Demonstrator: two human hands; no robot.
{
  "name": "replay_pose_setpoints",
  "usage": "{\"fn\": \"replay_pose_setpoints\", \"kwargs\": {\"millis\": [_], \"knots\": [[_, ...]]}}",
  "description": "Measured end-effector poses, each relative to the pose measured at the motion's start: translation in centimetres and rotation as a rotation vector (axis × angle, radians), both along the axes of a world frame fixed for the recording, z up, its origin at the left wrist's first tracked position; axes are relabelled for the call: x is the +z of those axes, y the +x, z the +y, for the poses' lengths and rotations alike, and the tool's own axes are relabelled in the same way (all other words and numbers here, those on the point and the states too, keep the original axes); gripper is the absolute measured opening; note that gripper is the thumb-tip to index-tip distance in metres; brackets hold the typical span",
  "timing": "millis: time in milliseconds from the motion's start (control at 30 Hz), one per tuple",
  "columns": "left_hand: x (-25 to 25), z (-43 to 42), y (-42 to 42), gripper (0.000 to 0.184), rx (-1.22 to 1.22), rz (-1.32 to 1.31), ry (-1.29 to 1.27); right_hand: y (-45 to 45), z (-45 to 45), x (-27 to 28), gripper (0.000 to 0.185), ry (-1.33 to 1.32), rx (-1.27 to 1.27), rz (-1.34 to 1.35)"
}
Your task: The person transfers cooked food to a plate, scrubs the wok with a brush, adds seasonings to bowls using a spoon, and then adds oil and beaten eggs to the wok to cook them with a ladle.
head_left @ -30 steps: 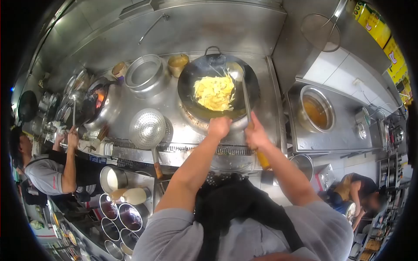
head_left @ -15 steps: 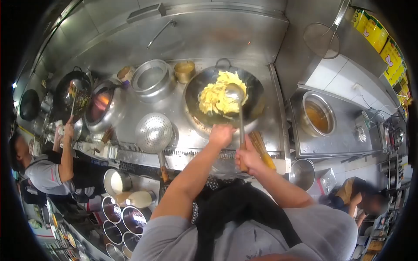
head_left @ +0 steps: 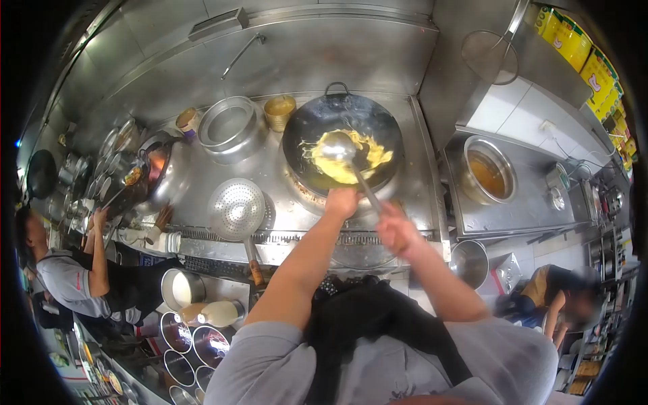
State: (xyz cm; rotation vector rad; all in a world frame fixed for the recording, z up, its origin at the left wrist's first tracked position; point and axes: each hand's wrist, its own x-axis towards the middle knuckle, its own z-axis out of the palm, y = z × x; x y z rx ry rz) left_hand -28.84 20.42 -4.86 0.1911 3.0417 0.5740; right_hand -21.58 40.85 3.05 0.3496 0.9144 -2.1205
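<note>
A black wok (head_left: 304,118) sits on the burner in front of me, its far loop handle upright. Cooked yellow egg (head_left: 374,155) lies loosely in its middle and near side. My left hand (head_left: 343,202) is closed on the wok's near edge; what is under the fingers is hidden. In my right hand (head_left: 397,231), slightly blurred, is the long handle of a ladle (head_left: 339,146). The round ladle bowl rests among the egg, and its shaft slants down to the right.
Left of the wok lie a perforated strainer (head_left: 236,208), a metal pot (head_left: 231,125) and a container of yellowish liquid (head_left: 279,111). A pot of brown liquid (head_left: 487,172) stands right. One co-worker (head_left: 71,280) handles another wok at left; another person (head_left: 550,297) bends at lower right.
The ladle bowl has moved left, and its handle has swung from near upright to slanted. The egg has shifted toward the wok's near side. At left, the co-worker's wok has moved right.
</note>
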Motion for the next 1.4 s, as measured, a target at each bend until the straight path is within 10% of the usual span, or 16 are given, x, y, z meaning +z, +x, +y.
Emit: {"fn": "replay_pose_setpoints", "kwargs": {"millis": [67, 167, 233, 367, 533, 833, 967, 1033, 1167, 1400], "knots": [[-1.5, 0.9, -0.5, 0.040, 0.030, 0.010, -0.008, -4.3, 0.8, -3.5, 0.078, 0.208, 0.096, 0.195], [-2.3, 0.8, -0.7, 0.038, 0.036, 0.026, 0.012, -3.6, -1.8, -3.6, 0.079, 1.662, 0.452, 1.203], [-2.6, -0.2, -1.1, 0.036, 0.014, 0.079, 0.007, -2.3, 0.3, -5.0, 0.082, 1.220, 0.287, 1.088], [-1.3, 0.6, -0.1, 0.035, 0.033, 0.088, 0.110, 6.4, 5.6, -7.6, 0.082, 1.145, 0.440, 0.794], [1.0, 1.5, 2.8, 0.037, 0.063, 0.250, 0.237, 8.5, 8.7, -8.9, 0.084, 1.100, 0.077, 1.305], [-2.9, 1.7, -1.3, 0.033, 0.070, 0.290, 0.165, 5.5, 19.9, 2.9, 0.079, 0.736, -0.444, 0.429], [-2.9, 1.7, -1.1, 0.032, 0.053, 0.321, 0.221, 3.6, 27.3, 1.4, 0.077, 1.304, -0.492, 0.520], [-2.3, 1.8, -0.8, 0.032, 0.078, 0.319, 0.193, 3.9, 29.5, 5.8, 0.077, 0.845, -0.566, 0.212], [-3.2, 1.3, -1.0, 0.032, 0.068, 0.319, 0.219, 6.5, 30.6, 0.7, 0.077, 1.627, -0.204, 0.753], [-0.9, 1.4, 0.7, 0.018, 0.076, 0.274, 0.190, 9.5, 16.5, 10.3, 0.079, 0.862, -0.280, 0.556]]}}
